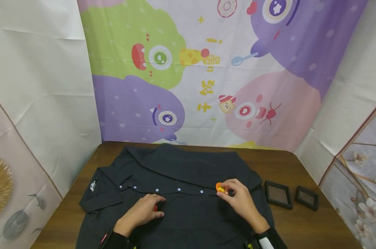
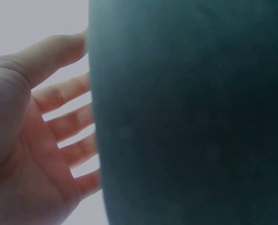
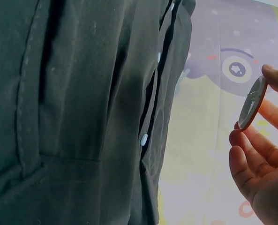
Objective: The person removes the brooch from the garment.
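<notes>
A black button-up shirt point(image 1: 188, 214) lies spread on the wooden table, with a row of pale buttons point(image 1: 179, 189) across it. Between thumb and fingertips my right hand point(image 1: 239, 199) pinches a round pin badge point(image 3: 252, 104) just above the shirt. The badge's front is orange with a yellow design; its pale back carries a pin clasp. My left hand point(image 1: 142, 211) is low over the shirt, fingers fairly straight and thumb apart. A small red thing point(image 1: 155, 208) shows between that thumb and forefinger. Dark cloth hides the left fingertips in the left wrist view.
Two black rectangular frames point(image 1: 278, 194) lie on the table point(image 1: 328, 228) to the right of the shirt. A folded sleeve with a white mark point(image 1: 92, 185) is at the left. Behind the table hangs a cartoon-printed cloth point(image 1: 203, 128), with pale panels on both sides.
</notes>
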